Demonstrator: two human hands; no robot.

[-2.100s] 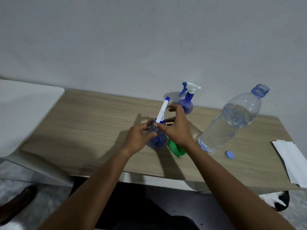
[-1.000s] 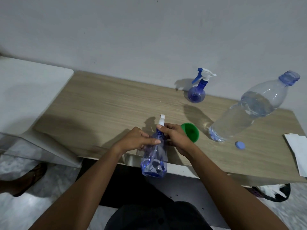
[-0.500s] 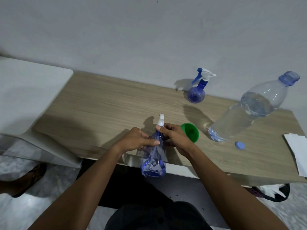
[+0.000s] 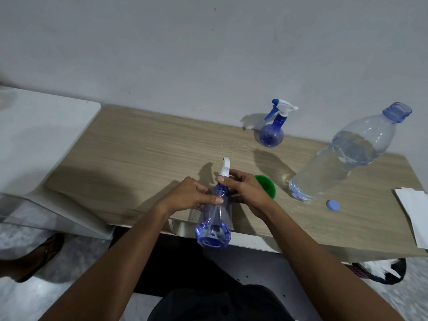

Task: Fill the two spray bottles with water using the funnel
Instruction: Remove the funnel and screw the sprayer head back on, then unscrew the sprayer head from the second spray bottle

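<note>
A clear blue spray bottle (image 4: 214, 224) hangs tilted over the table's front edge. My left hand (image 4: 188, 197) grips its upper body. My right hand (image 4: 246, 189) pinches its neck just under the white spray head (image 4: 225, 168). A green funnel (image 4: 266, 185) lies on the wooden table (image 4: 150, 154), partly hidden behind my right hand. The second spray bottle (image 4: 273, 129), with its blue-and-white trigger on, stands at the back by the wall. An uncapped large water bottle (image 4: 342, 156), partly full, stands on the right with its blue cap (image 4: 333, 205) lying in front of it.
White paper (image 4: 414, 216) lies at the table's right edge. A white surface (image 4: 41, 126) adjoins the table on the left. A sandalled foot (image 4: 38, 256) is on the floor at lower left. A black-and-white object (image 4: 382, 271) sits under the right side.
Since two seconds ago I have lifted the spray bottle off the table and drawn it toward me over the front edge. In the last second both hands barely moved.
</note>
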